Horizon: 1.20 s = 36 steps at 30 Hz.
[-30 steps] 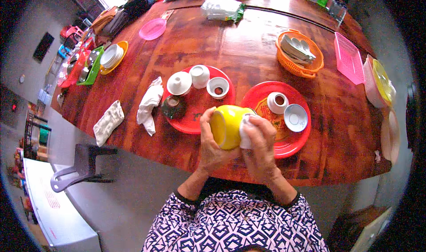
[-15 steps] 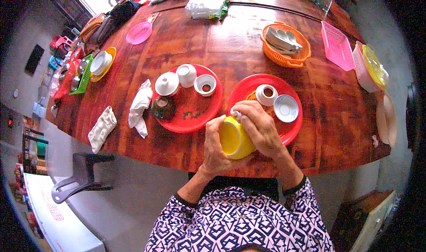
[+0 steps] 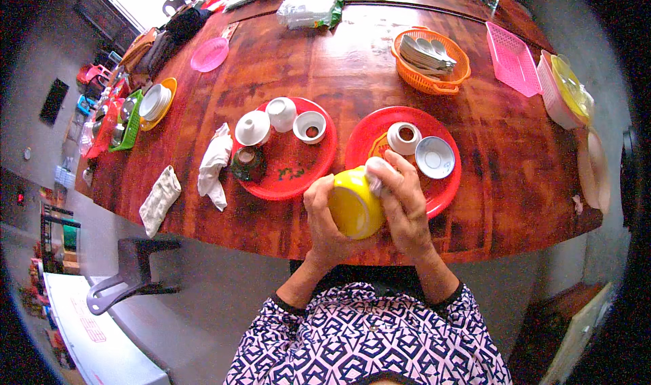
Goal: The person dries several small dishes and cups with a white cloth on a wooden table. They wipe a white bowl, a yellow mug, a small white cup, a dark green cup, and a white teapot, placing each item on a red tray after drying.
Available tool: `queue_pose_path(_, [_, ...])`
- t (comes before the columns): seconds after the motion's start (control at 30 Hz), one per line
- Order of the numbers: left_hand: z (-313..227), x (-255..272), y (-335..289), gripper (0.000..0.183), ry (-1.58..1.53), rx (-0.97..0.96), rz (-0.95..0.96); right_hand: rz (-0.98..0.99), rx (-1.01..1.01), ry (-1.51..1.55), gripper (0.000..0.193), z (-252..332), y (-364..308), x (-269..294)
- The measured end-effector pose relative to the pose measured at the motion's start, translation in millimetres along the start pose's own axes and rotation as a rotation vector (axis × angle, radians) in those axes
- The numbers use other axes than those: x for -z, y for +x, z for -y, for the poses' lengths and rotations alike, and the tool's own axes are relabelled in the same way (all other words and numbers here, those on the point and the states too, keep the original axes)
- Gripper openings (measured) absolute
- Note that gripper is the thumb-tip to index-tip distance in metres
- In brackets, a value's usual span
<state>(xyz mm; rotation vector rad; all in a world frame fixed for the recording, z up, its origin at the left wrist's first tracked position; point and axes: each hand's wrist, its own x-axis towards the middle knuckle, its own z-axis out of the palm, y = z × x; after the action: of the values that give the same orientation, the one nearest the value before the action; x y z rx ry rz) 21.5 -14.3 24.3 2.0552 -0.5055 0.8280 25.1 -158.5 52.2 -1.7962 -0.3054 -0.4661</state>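
My left hand grips a yellow bowl from its left side, the ringed base turned up toward me. In my right hand is a white wad of cloth or tissue, pressed against the bowl's upper right edge. Just beyond is a red round tray carrying a small white pot and a white saucer-like dish. To the left, a second red tray bears white cups, a dark cup and scattered green bits.
Left of the trays lie a crumpled white cloth and a folded cloth. Farther off stand an orange basket of spoons, a pink basket, a pink plate and stacked white dishes. A dark chair is at lower left.
The bowl has tilted and shifted slightly left in my hands. My right hand and the white wad have moved a little along its edge; the view has shifted slightly too.
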Motion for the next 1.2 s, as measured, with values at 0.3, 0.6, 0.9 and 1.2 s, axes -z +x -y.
queue_pose_path(0.3, [-25.2, 24.8, 10.9, 0.097, -0.040, -0.028, 0.270, -0.220, -0.586, 0.633, 0.019, -5.4, 10.2, 7.4])
queue_pose_path(0.6, [23.6, 35.2, 16.3, 0.035, -1.015, 1.094, 0.813, 0.184, -0.537, 0.758, 0.023, 10.2, 5.8, 21.1])
queue_pose_path(0.9, [-20.5, 29.5, 8.8, 0.033, -0.890, 0.835, 0.570, 0.198, -0.291, 0.384, 0.027, -0.6, 23.7, 33.3])
queue_pose_path(1.2, [23.3, -1.3, -45.3, 0.053, -0.177, 0.262, 0.128, 0.270, 0.413, -0.305, 0.034, 33.2, -14.3, -5.5])
